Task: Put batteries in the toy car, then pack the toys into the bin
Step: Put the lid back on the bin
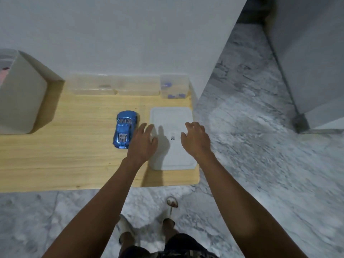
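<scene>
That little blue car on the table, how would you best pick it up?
Probably from above, pinching the blue toy car across its two long sides near the middle. It sits on its wheels with roof up, its sides free, and the left hand is right beside it, empty.

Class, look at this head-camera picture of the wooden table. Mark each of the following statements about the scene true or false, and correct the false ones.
1. The blue toy car stands on the wooden table. True.
2. The left hand grips the car. False: it holds nothing, beside the car.
3. The white lidded bin lies right of the car. True.
4. The right hand holds a battery. False: it holds nothing.
5. The clear containers line the wall. True.
</scene>
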